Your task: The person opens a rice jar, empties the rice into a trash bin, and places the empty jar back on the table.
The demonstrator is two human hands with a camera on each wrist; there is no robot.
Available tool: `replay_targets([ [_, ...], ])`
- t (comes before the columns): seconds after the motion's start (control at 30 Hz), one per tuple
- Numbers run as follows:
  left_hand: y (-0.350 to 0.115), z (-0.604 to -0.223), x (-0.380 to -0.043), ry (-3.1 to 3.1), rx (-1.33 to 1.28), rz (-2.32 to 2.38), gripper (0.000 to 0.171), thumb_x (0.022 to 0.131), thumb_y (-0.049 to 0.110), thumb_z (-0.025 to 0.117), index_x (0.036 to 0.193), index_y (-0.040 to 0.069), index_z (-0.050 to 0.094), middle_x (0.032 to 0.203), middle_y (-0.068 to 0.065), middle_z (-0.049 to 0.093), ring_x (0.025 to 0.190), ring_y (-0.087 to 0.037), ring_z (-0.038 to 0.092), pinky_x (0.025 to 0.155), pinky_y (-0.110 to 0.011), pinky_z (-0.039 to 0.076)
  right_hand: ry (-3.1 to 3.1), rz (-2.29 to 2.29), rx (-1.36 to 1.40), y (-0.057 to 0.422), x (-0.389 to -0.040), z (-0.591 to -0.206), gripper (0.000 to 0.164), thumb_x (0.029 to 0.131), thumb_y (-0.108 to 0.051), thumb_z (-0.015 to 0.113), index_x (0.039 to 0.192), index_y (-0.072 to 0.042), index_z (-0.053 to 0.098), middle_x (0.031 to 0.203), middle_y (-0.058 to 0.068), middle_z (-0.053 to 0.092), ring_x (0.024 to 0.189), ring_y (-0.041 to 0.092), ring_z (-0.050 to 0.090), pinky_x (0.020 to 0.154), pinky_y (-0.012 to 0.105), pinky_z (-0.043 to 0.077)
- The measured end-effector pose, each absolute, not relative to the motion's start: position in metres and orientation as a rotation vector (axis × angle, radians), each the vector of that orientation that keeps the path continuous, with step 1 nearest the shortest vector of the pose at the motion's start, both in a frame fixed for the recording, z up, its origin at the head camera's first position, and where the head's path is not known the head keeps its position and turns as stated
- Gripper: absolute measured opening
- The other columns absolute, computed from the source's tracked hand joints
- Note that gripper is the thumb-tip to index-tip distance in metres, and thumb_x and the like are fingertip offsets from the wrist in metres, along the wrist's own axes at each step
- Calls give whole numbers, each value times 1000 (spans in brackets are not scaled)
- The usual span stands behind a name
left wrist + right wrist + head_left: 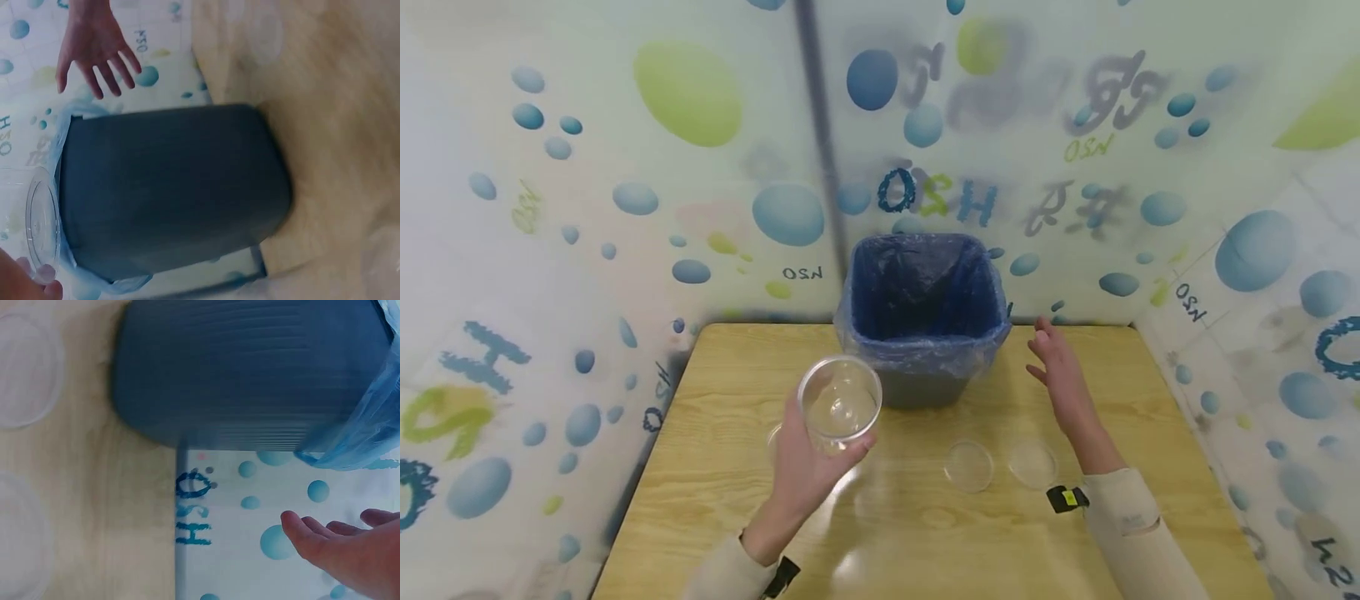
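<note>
A clear plastic cup (841, 400) is gripped in my left hand (799, 467), thumb on the near side, its round mouth tilted toward the head camera. It is held up in front of the left side of a dark bin (925, 387). In the left wrist view the cup (40, 219) and a few fingertips show at the lower left. My right hand (1063, 383) hovers to the right of the bin with nothing in it. Its fingers spread apart in the left wrist view. A translucent bag (917, 357) lines the bin and folds over its rim.
Two clear round lids (968, 465) lie side by side on the wooden table (917, 550), in front of the bin and to its right. Another clear rim (772, 435) shows partly behind my left hand. Patterned walls (715, 208) stand behind the table and on both sides.
</note>
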State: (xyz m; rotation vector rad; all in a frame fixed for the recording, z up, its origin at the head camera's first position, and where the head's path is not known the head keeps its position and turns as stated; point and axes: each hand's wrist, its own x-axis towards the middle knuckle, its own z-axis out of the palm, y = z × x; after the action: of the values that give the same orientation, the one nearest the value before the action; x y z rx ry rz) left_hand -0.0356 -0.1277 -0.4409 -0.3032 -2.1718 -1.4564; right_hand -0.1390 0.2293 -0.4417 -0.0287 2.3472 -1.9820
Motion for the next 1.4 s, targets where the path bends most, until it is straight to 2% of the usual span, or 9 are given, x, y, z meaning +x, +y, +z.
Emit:
replay_targets([
  [0.1, -122, -456, -19, -2171, -338, -1490, 99, 66, 29, 95, 149, 5, 47, 137, -13, 62, 123, -34, 60, 105, -35, 47, 2420, -1920, -54, 230, -130, -448, 69, 111, -44, 36, 166, -8, 15, 171, 10, 17, 153, 34, 25, 118, 55, 32],
  [0.2, -114, -473, -1, -2234, -340, -1486, 98, 67, 33, 95, 149, 6, 48, 137, -13, 62, 123, -33, 60, 104, -42, 50, 2493, -1839, -82, 230, -119, -455, 66, 112, -39, 40, 165, -8, 20, 170, 13, 22, 151, 36, 30, 117, 50, 35],
  [0.3, -105, -494, 14, -2326, -290, -1510, 97, 67, 33, 95, 149, 7, 49, 138, -9, 62, 125, -29, 60, 101, -53, 51, 2549, -1749, -118, 228, -107, -467, 64, 111, -36, 45, 164, -8, 23, 168, 15, 26, 149, 39, 33, 118, 53, 34],
  [0.43, -95, -522, 24, -2423, -196, -1613, 97, 67, 32, 96, 149, 9, 49, 139, -7, 61, 125, -30, 59, 100, -56, 50, 2617, -1592, -218, 222, -94, -486, 65, 108, -34, 54, 162, -6, 31, 164, 20, 32, 146, 44, 37, 113, 64, 35],
  [0.63, -93, -553, 19, -2509, -152, -1602, 97, 64, 23, 96, 147, 8, 48, 141, -17, 60, 121, -39, 61, 96, -48, 53, 2727, -1292, -430, 206, -81, -510, 71, 101, -38, 65, 156, -1, 40, 158, 25, 40, 142, 46, 42, 107, 64, 41],
  [0.77, -91, -570, 11, -2525, -139, -1617, 96, 65, 25, 95, 146, 6, 47, 137, -20, 60, 117, -39, 63, 94, -53, 54, 2779, -1199, -485, 201, -77, -518, 71, 100, -39, 67, 154, 1, 43, 156, 26, 43, 140, 48, 43, 106, 65, 42],
  [0.9, -88, -580, 1, -2533, -125, -1690, 97, 66, 28, 94, 146, 7, 45, 138, -21, 59, 122, -40, 61, 99, -60, 50, 2802, -1210, -492, 200, -75, -520, 69, 99, -36, 67, 152, 2, 45, 154, 28, 45, 138, 49, 45, 106, 65, 43],
  [1.27, -83, -602, -13, -2564, -160, -1669, 103, 65, 29, 97, 146, 1, 39, 139, -25, 57, 125, -44, 58, 104, -61, 47, 2755, -1312, -388, 203, -69, -522, 68, 101, -35, 66, 154, 0, 43, 156, 24, 43, 142, 45, 42, 106, 63, 44],
  [1.4, -82, -610, -14, -2556, -123, -1682, 116, 61, 27, 99, 152, 0, 33, 145, -26, 53, 131, -44, 54, 108, -61, 43, 2752, -1342, -368, 207, -67, -521, 67, 102, -33, 65, 155, 0, 41, 157, 25, 42, 143, 46, 40, 106, 63, 43],
])
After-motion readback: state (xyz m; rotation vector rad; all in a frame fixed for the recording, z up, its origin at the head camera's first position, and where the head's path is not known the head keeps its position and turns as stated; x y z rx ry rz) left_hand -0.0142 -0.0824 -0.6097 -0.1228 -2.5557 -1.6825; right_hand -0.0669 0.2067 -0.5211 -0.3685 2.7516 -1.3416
